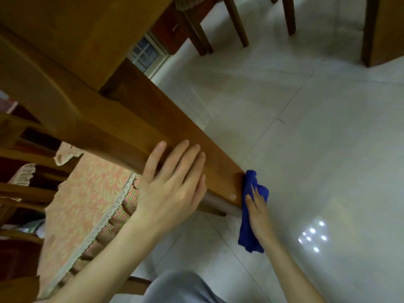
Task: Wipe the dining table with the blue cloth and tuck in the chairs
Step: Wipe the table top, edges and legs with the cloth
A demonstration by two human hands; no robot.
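Head view: left hand point(172, 186) spread flat on chair back point(135, 110); flat right hand point(256, 212) presses blue cloth point(249, 235) against its end.

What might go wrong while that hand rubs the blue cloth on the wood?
1. The blue cloth is only pressed against the end of the wooden rail by the right hand; much of it hangs loose, so it may slip to the tiled floor.
2. That floor looks glossy, so the chair might slide if the left hand, flat on the rail, leans hard.
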